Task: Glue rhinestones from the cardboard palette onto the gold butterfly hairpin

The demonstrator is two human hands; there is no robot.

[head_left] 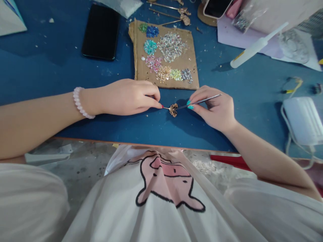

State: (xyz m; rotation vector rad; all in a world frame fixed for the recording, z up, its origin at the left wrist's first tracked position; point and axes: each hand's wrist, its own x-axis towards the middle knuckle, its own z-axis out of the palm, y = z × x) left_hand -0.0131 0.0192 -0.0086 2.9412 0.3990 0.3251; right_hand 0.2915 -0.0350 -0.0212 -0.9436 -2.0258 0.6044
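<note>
My left hand rests on the blue table with its fingers pinched on the thin stem of a small gold ornament, a hair pin with a butterfly-like head. My right hand is closed round a slim metal tool, whose tip touches the ornament's head. Just behind both hands lies a cardboard sheet with small piles of coloured rhinestones: blue, teal, clear, pink, gold, green and silver.
A black phone lies at the back left. More gold pins sit behind the cardboard. A white applicator tube and a plastic bag are at the back right; a white face mask lies at the right edge.
</note>
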